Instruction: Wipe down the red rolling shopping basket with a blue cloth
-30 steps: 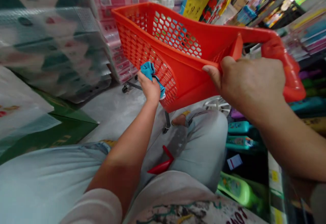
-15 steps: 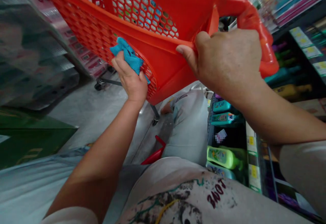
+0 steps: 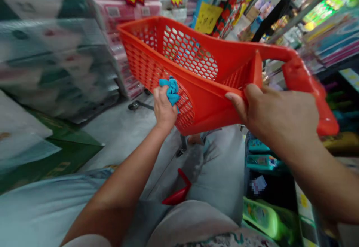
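A red plastic shopping basket (image 3: pixel 213 106) with honeycomb mesh walls sits tilted across my lap, its long handle (image 3: pixel 305 86) reaching out to the right. My right hand (image 3: pixel 275 116) is closed over the basket's rim near that handle, thumb on the inner side. My left hand (image 3: pixel 165 108) presses a crumpled blue cloth (image 3: pixel 170 90) against the outer mesh at the basket's near end. Much of the cloth is bunched inside my fingers.
My knees in pale trousers (image 3: pixel 218 172) lie below the basket, with a red plastic piece (image 3: pixel 179 192) between them. A metal cart frame with a caster (image 3: pixel 137 105) stands on the grey floor. Wrapped pink packs (image 3: pixel 126 11) and shelves of green bottles (image 3: pixel 263 217) surround me.
The basket has dropped lower in view and tilted back from its raised position half a second ago. My left hand and cloth stay on the mesh, and my right hand keeps its hold.
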### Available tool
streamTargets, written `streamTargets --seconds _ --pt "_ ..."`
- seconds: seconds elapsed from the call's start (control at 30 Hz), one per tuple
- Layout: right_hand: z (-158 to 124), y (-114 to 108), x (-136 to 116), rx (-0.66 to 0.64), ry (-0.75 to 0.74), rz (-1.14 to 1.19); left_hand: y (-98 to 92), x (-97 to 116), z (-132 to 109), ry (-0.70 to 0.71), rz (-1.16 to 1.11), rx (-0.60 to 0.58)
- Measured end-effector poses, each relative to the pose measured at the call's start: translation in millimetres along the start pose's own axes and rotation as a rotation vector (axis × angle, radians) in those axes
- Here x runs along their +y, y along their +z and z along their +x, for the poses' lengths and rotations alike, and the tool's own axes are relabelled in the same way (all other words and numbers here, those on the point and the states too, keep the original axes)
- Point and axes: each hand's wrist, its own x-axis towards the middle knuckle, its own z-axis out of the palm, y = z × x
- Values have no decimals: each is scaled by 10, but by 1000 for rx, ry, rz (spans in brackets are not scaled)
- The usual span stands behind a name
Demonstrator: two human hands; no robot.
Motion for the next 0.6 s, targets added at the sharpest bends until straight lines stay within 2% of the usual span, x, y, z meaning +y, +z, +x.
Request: streamTargets --seconds 0.1,0.17,0.23,0.37,0.43,0.53,0.6 --pt "-38 63 12 65 -55 -71 -67 -160 227 -223 14 161" --pt "-58 71 17 111 -91 -108 -130 -175 293 -298 11 243" --pt "-83 62 23 162 -140 -126 -145 -91 186 -249 4 253" --pt "-120 47 48 243 -233 -170 -49 86 -118 -51 -36 144" --pt "-121 43 56 259 -250 -194 -40 44 -65 -37 -30 155" --pt "-116 41 52 264 -257 -187 -108 -122 153 -138 5 260" --pt "-126 59 52 249 -246 -97 -143 -188 198 -182 20 294"
